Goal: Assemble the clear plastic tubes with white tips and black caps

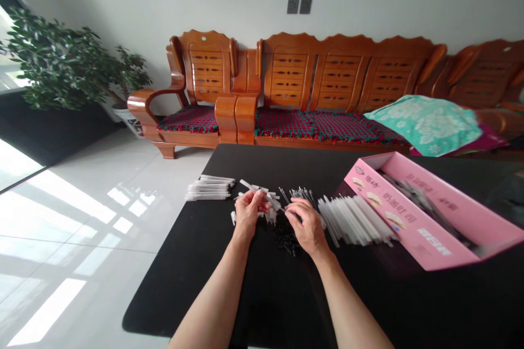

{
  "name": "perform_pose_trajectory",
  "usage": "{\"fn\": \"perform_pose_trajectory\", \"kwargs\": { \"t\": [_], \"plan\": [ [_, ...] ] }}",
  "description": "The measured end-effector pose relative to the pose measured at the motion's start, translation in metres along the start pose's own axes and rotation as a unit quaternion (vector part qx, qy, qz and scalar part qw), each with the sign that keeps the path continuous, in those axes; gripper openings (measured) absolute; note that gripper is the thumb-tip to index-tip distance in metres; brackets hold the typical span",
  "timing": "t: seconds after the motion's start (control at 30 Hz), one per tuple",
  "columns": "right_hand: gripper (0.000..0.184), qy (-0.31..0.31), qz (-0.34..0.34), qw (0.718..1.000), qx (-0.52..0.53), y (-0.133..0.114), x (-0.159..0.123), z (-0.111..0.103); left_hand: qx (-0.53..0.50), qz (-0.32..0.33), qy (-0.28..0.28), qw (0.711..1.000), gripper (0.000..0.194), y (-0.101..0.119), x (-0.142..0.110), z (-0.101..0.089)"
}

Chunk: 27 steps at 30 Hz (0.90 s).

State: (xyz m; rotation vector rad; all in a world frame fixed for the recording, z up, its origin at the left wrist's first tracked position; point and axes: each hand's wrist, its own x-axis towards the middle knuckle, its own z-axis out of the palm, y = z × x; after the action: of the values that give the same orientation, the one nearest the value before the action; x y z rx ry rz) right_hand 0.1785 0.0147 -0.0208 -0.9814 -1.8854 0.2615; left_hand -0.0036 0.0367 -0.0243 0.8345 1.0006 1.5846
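My left hand (249,210) is closed around a white plastic tube (262,192) that slants up to the left above the black table (254,294). My right hand (306,224) pinches at the tube's lower right end, fingers curled, over a heap of small black parts (286,235). Loose short white pieces (271,212) lie between the hands. A neat bundle of white tubes (209,187) rests to the left. A larger spread of white tubes (355,218) lies to the right, with thin dark refills (302,193) behind it.
A long pink cardboard box (426,229) with dark items inside sits at the table's right. Behind the table stand a wooden sofa (327,87) and armchair (196,92) with red cushions, and a teal cloth (429,122). A potted plant (69,65) is at the far left.
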Motion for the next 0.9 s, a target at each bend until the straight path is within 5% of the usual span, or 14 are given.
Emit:
{"fn": "perform_pose_trajectory", "kwargs": {
  "t": [0.13,0.23,0.4,0.53,0.67,0.8,0.9],
  "plan": [
    [0.012,0.054,0.017,0.998,-0.029,0.016,-0.002,-0.021,-0.07,0.08,0.16,0.981,0.039,0.011,0.015,-0.024],
    [0.014,0.108,0.043,0.987,-0.106,0.037,-0.008,-0.038,-0.102,0.093,0.208,0.968,0.041,0.014,0.02,-0.036],
    [0.02,0.074,0.043,0.971,-0.221,0.059,-0.017,-0.049,-0.062,0.033,0.091,0.993,0.039,0.011,0.01,-0.023],
    [0.018,0.058,0.04,0.972,-0.224,0.047,-0.014,-0.046,-0.017,0.02,-0.005,1.0,0.036,0.007,0.0,-0.009],
    [0.013,0.105,0.041,0.989,-0.093,0.015,-0.004,-0.029,0.017,-0.003,-0.105,0.994,0.037,0.005,-0.008,0.0],
    [0.029,0.013,0.103,0.994,0.043,-0.014,0.0,-0.004,0.036,-0.025,-0.194,0.98,0.038,0.005,-0.015,0.008],
    [0.029,-0.044,0.148,0.984,0.091,-0.021,0.001,0.002,0.035,-0.024,-0.196,0.98,0.037,0.004,-0.014,0.007]
  ]
}}
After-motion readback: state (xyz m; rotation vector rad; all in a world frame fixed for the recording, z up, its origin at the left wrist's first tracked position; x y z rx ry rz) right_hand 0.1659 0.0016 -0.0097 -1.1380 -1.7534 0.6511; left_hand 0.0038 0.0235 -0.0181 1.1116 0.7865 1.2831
